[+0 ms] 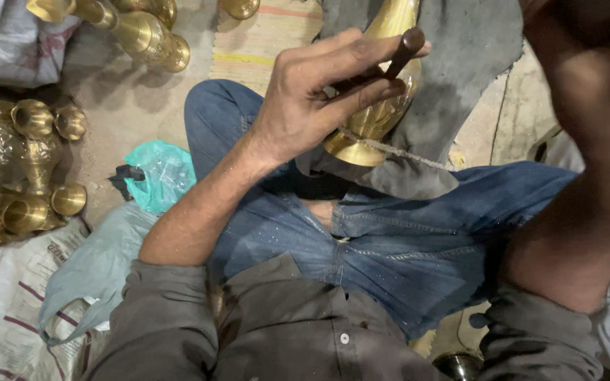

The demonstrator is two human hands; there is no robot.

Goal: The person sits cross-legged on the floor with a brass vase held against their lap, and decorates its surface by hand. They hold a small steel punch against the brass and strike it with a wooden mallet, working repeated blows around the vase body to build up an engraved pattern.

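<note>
My left hand (323,92) is closed around a dark rod-like tool (402,51), holding it against a brass vase (383,106). The vase lies on a grey cloth (460,63) across my lap, its round foot toward me. My right forearm (587,148) rises along the right edge toward the top. The right hand itself is out of the frame.
Several brass vases (19,169) stand at the left, and more lie at the top left (146,35). A teal plastic bag (160,173) and a printed white sack (8,296) lie on the floor beside my left leg. A woven mat (262,35) lies beyond my knees.
</note>
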